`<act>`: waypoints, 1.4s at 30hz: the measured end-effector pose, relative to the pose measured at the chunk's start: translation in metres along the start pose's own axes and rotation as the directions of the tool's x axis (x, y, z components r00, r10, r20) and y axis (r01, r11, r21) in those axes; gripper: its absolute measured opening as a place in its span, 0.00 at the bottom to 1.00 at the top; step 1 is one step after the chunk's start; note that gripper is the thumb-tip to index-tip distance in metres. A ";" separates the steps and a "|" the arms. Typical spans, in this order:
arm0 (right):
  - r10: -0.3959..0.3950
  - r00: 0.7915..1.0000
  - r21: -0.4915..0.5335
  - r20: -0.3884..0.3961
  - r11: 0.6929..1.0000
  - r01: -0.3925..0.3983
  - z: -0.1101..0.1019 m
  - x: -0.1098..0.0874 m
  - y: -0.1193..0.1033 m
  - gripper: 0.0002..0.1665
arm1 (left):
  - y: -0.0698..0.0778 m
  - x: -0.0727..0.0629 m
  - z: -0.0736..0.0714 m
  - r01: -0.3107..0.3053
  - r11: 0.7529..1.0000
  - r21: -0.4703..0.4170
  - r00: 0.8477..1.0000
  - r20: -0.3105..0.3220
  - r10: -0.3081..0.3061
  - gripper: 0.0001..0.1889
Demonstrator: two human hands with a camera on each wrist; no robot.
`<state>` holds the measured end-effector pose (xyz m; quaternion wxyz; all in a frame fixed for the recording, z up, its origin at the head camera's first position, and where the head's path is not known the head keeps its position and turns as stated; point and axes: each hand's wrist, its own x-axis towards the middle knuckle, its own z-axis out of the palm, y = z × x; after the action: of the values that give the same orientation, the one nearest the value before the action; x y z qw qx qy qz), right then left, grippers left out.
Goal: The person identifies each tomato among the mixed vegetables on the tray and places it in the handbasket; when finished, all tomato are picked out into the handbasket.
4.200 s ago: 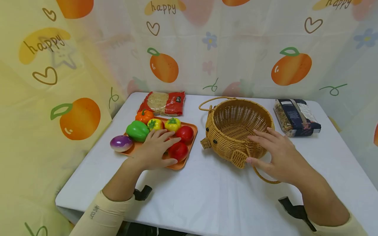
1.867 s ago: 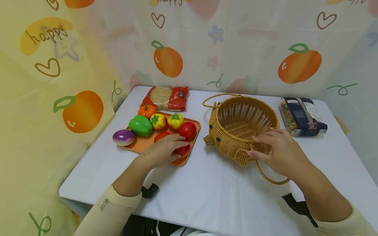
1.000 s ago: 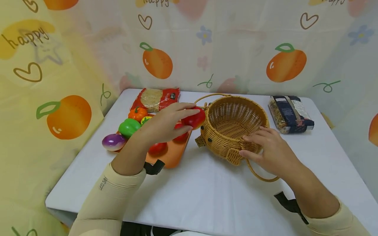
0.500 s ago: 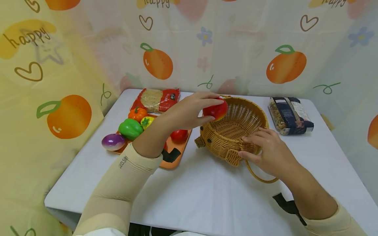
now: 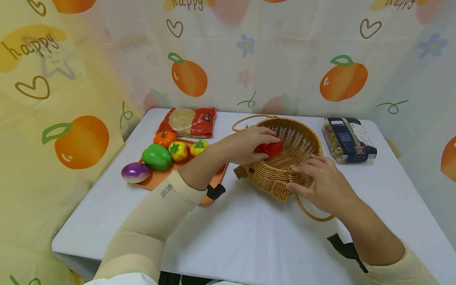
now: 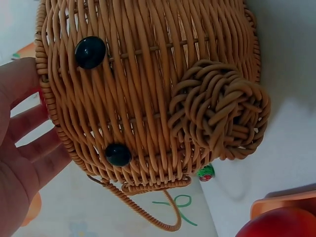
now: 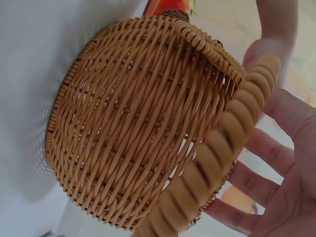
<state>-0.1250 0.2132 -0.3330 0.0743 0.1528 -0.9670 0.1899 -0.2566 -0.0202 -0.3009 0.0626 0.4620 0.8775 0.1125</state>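
Red and glossy, the round fruit (image 5: 273, 149) is wrapped by the fingers of the left hand (image 5: 246, 144), just inside the mouth of the pig-faced wicker basket (image 5: 261, 180). From my remote seat I see the right hand (image 5: 322, 182) lightly pinching the basket's near rim, its looped handle (image 5: 309, 214) hanging below. I take the step in hand to be setting the fruit down in there; I would want it brought low and let go near the woven bottom, since something so smooth may roll or bounce. I'd have the left wrist clear the rim and the right hand steady the basket against tipping. To its left, the orange tray (image 5: 153, 182) bears a green bell pepper (image 5: 156, 157).
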 end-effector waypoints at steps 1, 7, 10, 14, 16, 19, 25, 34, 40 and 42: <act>0.002 1.000 0.002 0.000 1.000 -0.002 0.000 0.000 0.000 0.29 | 0.001 0.001 0.001 0.006 1.000 0.003 1.000 0.004 -0.006 0.29; 0.002 1.000 0.010 -0.008 1.000 -0.002 0.001 0.000 0.000 0.28 | 0.001 0.003 0.003 0.010 1.000 0.029 1.000 0.012 -0.010 0.29; 0.004 1.000 0.010 -0.007 1.000 -0.004 0.001 0.000 0.000 0.28 | 0.001 0.003 0.003 0.012 1.000 0.017 1.000 0.019 -0.013 0.30; 0.004 1.000 0.006 -0.008 1.000 -0.004 0.002 -0.001 0.000 0.28 | 0.000 0.001 0.004 0.015 1.000 0.006 1.000 0.023 -0.015 0.31; -0.002 1.000 0.007 -0.014 1.000 0.002 0.002 -0.001 0.000 0.28 | -0.001 0.000 0.004 0.012 1.000 0.010 1.000 0.023 -0.013 0.31; -0.004 1.000 0.008 -0.016 1.000 0.004 0.002 -0.001 0.000 0.28 | -0.001 -0.004 0.001 0.016 1.000 0.023 1.000 0.018 -0.016 0.31; 0.017 1.000 0.010 0.004 1.000 -0.017 0.002 -0.002 0.000 0.29 | -0.005 -0.015 -0.008 0.011 0.999 0.047 0.999 -0.031 -0.009 0.31; 0.021 1.000 0.020 0.003 1.000 -0.021 0.002 -0.003 -0.001 0.28 | -0.028 -0.039 -0.014 0.134 0.991 0.026 0.990 -0.036 -0.133 0.31; 0.014 1.000 0.023 -0.004 1.000 -0.014 0.001 -0.003 -0.001 0.28 | -0.049 -0.056 -0.007 0.277 0.961 -0.010 0.961 0.023 -0.277 0.33; 0.010 1.000 0.021 -0.006 1.000 -0.010 0.001 -0.003 -0.001 0.28 | -0.056 -0.060 -0.002 0.307 0.951 -0.013 0.950 0.053 -0.306 0.33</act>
<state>-0.1225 0.2129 -0.3345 0.0748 0.1480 -0.9655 0.2009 -0.2677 -0.1004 -0.3134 0.1064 0.3221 0.9355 0.0992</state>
